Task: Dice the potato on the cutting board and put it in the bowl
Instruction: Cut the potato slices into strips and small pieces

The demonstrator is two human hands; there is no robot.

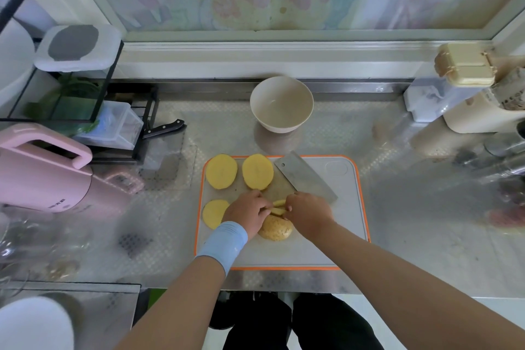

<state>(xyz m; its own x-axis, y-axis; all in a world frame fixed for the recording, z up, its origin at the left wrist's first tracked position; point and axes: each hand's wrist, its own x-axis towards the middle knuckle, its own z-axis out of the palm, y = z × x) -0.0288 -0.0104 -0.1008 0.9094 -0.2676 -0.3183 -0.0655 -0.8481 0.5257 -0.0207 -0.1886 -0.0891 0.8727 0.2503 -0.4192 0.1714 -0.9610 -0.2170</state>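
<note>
1. Lower middle of the frame, on the cutting board (326,224), both hands meet over a small bundle of potato strips (278,206).
2. My left hand (247,214) has its fingers (262,202) curled round the left end of the strips, pinching them together.
3. My right hand (308,214) curls down against their other end; gripping or just squaring them up, I cannot tell.
4. Just above my right hand the cleaver (305,176) shows its broad side on the board. Its handle is hidden.
5. Three round slices (221,171) wait at the board's left side, and a skin-on end piece (275,228) sits just below the strips.
6. Straight up the frame on the surface (412,207), the bowl (279,126) holds no potato.
7. My read: mid-dicing, strips lined up. Next I need the cleaver in hand, crosscuts through the bundle, left fingertips tucked back.
</note>
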